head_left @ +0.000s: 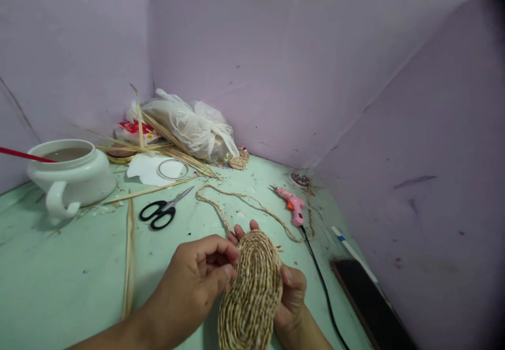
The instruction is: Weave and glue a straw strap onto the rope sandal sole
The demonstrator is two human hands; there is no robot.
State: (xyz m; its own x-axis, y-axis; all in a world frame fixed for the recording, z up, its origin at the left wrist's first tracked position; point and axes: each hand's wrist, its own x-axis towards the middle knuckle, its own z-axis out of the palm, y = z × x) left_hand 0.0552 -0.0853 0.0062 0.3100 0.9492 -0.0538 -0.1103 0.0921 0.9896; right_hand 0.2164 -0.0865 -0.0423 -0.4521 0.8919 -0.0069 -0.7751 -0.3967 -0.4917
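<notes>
Here, low in the head view, both hands hold an oval straw mat (pixel 252 287) of coiled braid just above the green bench (pixel 59 281), its long axis running away from the person. The left hand (pixel 197 281) comes in from the left with its fingers (pixel 221 258) curled together, and the thumb and fingertips are pinched on the mat's left rim near the far end. The right hand (pixel 292 297) cradles the mat from the right. Its thumb presses on the right rim, and the rest of the hand lies hidden beneath the weave. Fingertips (pixel 239 231) peek out past the far end of the oval, apparently from that lower hand. So the mat sits between the two hands, clamped at both long edges.

A loose braided cord (pixel 244 196) loops over the bench from behind the mat. Beyond the left hand lie black-handled scissors (pixel 161 213). A pink glue gun (pixel 292 205) lies to the right, and its black cable (pixel 319 281) trails past the right hand. A white ceramic pot (pixel 74 176) holding brownish liquid stands at far left, with straw strips (pixel 158 147) and a knotted plastic bag (pixel 193 126) in the corner.
</notes>
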